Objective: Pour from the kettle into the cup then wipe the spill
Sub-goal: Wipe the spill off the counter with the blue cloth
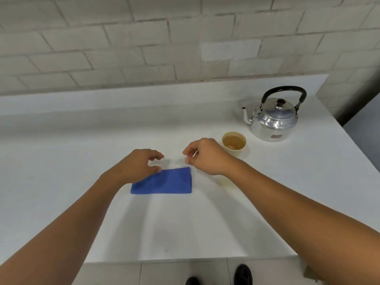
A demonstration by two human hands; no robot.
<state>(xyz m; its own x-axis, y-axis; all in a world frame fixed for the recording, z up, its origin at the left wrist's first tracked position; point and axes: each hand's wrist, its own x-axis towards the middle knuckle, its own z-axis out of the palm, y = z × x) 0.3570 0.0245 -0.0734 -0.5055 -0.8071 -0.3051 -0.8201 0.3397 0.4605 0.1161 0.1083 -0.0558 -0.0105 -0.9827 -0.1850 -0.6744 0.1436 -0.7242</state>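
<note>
A shiny metal kettle [273, 120] with a black handle stands upright at the back right of the white table [82, 140], spout pointing left. Just in front of it sits a small yellow cup [234, 143] holding brownish liquid. A folded blue cloth [166, 182] lies flat in the middle of the table. My left hand [139, 164] hovers over the cloth's upper left corner, fingers curled and apart, holding nothing. My right hand [205, 157] hangs above the cloth's upper right corner, left of the cup, fingers loosely curled and empty. A faint yellowish wet patch [225, 183] shows under my right forearm.
A pale brick wall [185, 38] rises behind the table. The table's right edge drops off beside the kettle, and its front edge runs just above my shoes [242, 274] on the tiled floor.
</note>
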